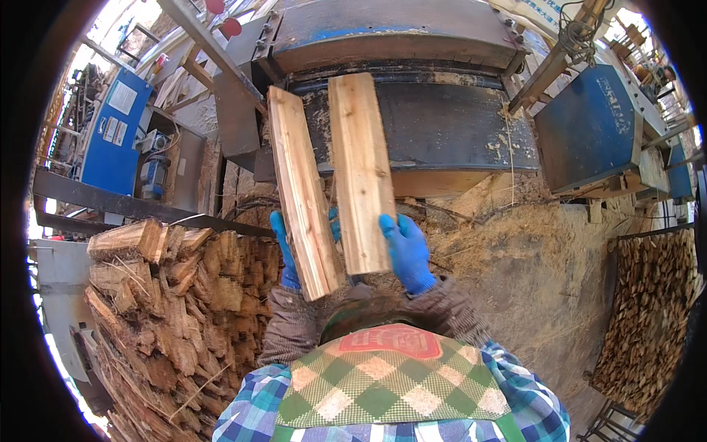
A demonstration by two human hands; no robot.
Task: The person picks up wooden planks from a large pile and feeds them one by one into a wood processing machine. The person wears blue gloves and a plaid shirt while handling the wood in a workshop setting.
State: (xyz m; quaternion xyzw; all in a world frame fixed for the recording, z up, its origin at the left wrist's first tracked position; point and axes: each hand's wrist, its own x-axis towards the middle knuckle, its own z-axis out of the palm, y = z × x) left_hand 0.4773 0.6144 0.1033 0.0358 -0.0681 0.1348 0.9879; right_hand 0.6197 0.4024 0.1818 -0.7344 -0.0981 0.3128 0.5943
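Gloved hands (406, 250) grip two boards (359, 169), left hand (283, 254) mostly hidden.

Woodpile (169, 309) left, machine (412, 96) ahead

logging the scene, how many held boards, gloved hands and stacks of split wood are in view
wood boards held up: 2, left board and right board
blue gloved hands: 2, left hand and right hand
stacks of split wood: 2, left stack and right stack
total: 6
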